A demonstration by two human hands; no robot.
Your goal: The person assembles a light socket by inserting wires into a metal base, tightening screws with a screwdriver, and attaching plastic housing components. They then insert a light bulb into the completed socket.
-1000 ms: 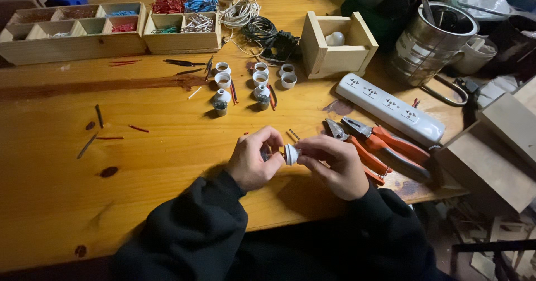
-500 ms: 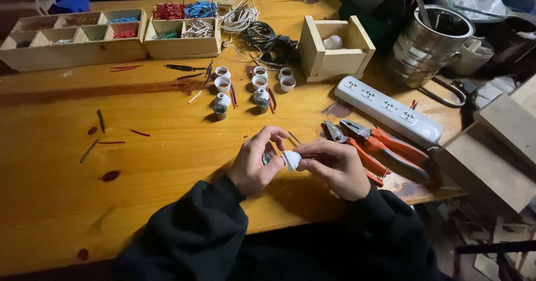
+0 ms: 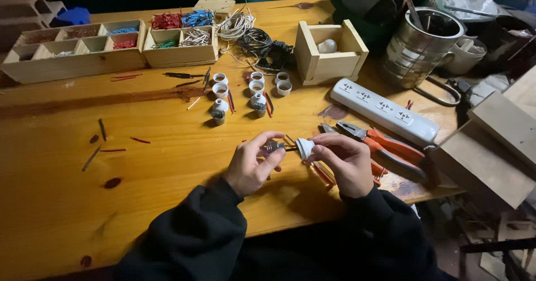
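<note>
Orange wooden bench [image 3: 139,164], lower centre | left hand [image 3: 254,166] curled, grip pinching small metal threaded socket insert [image 3: 273,146] | right hand [image 3: 343,164] curled, grip pinching white plastic socket cap [image 3: 305,147]

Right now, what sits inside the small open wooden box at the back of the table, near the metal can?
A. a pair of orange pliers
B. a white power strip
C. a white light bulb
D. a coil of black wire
C: a white light bulb lies inside the open wooden box, while the pliers, wire and power strip lie outside it on the table.
</note>
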